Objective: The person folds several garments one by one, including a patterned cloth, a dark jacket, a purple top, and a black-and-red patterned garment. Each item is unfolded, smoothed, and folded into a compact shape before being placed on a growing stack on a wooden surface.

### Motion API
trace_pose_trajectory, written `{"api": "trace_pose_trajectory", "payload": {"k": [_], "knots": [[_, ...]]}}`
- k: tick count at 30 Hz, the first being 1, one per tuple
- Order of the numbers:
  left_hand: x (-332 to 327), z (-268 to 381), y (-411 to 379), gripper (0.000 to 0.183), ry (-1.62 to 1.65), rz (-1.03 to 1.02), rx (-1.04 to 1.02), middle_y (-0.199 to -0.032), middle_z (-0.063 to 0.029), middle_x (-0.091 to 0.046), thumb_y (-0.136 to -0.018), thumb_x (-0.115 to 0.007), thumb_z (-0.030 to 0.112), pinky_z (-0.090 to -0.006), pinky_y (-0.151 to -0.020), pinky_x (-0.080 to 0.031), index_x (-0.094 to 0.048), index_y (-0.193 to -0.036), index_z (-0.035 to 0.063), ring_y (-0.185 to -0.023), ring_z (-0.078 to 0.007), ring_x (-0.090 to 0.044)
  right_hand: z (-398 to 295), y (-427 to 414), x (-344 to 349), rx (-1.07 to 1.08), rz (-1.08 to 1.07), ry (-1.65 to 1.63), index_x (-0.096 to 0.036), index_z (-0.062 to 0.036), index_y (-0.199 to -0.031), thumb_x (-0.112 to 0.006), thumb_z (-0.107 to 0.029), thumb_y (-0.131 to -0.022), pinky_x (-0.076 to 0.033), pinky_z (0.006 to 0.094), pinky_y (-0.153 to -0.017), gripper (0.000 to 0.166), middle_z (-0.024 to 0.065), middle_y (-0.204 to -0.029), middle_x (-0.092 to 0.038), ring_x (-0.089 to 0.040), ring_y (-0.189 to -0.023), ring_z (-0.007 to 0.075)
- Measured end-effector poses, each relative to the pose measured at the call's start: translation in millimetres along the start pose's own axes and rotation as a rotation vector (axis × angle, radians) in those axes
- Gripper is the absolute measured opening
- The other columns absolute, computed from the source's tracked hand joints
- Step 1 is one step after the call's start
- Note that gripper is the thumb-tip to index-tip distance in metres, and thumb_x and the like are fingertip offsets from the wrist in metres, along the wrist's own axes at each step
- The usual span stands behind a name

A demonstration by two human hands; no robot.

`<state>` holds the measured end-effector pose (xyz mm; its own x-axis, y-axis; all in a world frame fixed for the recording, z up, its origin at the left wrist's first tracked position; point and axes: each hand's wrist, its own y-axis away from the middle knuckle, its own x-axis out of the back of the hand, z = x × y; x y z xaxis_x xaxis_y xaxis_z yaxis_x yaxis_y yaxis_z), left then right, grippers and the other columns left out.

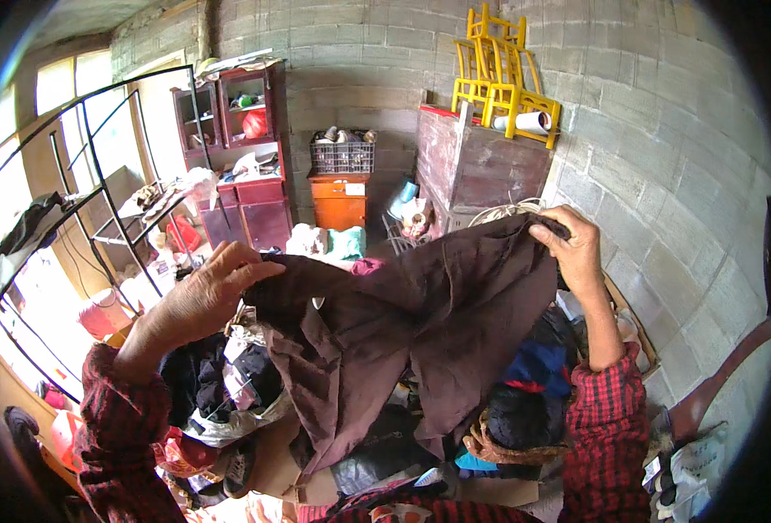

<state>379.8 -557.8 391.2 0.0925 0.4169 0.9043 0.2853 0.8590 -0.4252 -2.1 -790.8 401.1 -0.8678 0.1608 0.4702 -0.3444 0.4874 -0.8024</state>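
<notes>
A pair of dark brown trousers hangs stretched out in front of me, waistband up and legs down. My left hand pinches one end of the waistband. The other end is gripped by my right hand, thumb and fingers closed on the cloth. Below the left hand, dark clothes lie piled in a white plastic bag. Beneath the trouser legs are a black plastic bag and cardboard, partly hidden by the cloth. Blue and red fabric lies below the right hand.
At left stands a black metal frame rack with items on it. A dark red cabinet and an orange cabinet bearing a black crate stand behind. Yellow chairs are stacked on a wooden cupboard. A shoe lies near me.
</notes>
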Motion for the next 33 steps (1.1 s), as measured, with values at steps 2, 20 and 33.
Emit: {"api": "trace_pose_trajectory", "payload": {"k": [2,20,33], "knots": [[-4.7,0.9,1.7,0.051,-0.153,0.035,-0.04,-0.101,-0.011,-0.048,-0.064,-0.06,-0.005,-0.0352,-0.083,-0.045,-0.055,-0.113,0.0082,-0.099,-0.0277,-0.051,-1.5,-3.2,9.1,-0.082,-0.015,-0.072,-0.06,0.0006,-0.083,-0.069,-0.009,-0.076,-0.042,0.0221,-0.057,0.015,0.0026,-0.073,-0.056,-0.051,-0.062,0.0086],[-145.5,-56.8,0.9,0.02,1.076,0.124,0.807,-0.075,-0.0013,-0.06,-0.081,-0.06,0.023,-0.0264,-0.056,-0.044,-0.065,-0.086,0.0048,-0.065,-0.0113,-0.055,75.3,32.9,-97.0,-0.28,-0.393,0.001,-0.064,-0.0002,-0.084,-0.062,-0.014,-0.074,-0.047,0.033,-0.067,0.017,0.008,-0.073,-0.064,-0.059,-0.067,0.0211],[-220.3,42.2,-5.2,0.041,1.417,0.015,1.073,-0.089,-0.0065,-0.059,-0.076,-0.068,0.02,-0.0267,-0.058,-0.044,-0.052,-0.107,-0.0012,-0.075,-0.0144,-0.055,0.2,157.9,-223.8,-0.853,-0.222,-0.711,-0.058,0.0007,-0.098,-0.075,-0.018,-0.069,-0.046,0.0275,-0.072,0.038,0.0082,-0.089,-0.062,-0.059,-0.08,0.0164]]}}
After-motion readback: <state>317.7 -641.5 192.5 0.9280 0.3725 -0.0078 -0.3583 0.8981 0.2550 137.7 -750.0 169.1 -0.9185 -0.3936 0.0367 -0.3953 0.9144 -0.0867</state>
